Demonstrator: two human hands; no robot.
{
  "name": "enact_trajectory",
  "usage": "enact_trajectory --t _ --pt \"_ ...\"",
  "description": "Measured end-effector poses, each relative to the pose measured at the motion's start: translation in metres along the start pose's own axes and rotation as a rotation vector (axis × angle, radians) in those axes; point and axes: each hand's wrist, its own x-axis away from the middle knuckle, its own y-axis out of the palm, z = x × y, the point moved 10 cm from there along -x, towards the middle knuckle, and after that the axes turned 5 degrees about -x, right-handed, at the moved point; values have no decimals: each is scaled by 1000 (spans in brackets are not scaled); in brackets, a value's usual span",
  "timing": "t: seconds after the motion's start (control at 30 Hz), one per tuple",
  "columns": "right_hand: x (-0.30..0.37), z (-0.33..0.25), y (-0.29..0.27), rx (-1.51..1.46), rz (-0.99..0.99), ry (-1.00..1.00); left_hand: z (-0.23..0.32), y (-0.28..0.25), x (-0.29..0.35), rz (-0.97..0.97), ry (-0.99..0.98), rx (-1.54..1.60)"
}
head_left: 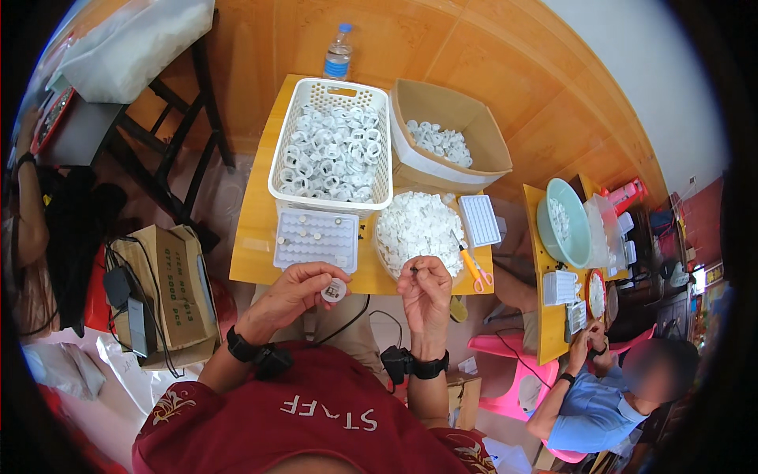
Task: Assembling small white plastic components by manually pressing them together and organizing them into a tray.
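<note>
My left hand is closed, thumb and fingertips pinching a small round white plastic part whose middle looks brownish and metallic. My right hand pinches a tiny dark piece, too small to name. Both hands are held apart in front of the table's near edge. Just beyond the left one lies a white compartment tray with several small round pieces in it. Past my right hand, a round container heaped with small white plastic pieces bears a pair of orange-handled scissors.
A white basket full of clear plastic rings and a cardboard box of similar parts stand behind. A second white tray and a water bottle are on the table. At right, a person in blue works beside a green basin.
</note>
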Motion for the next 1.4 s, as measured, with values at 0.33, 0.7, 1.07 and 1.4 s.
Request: enact_trajectory --t 0.33,0.7,1.07,1.4 --pt "1 0 -2 99 64 29 10 9 -4 16 22 -33" --pt "4 3 26 359 -28 -18 19 33 -10 -60 24 77" --pt "8 0 22 502 1 -20 24 42 -11 -90 46 122" --pt "10 -8 32 497 -23 -51 23 47 -16 -108 75 108"
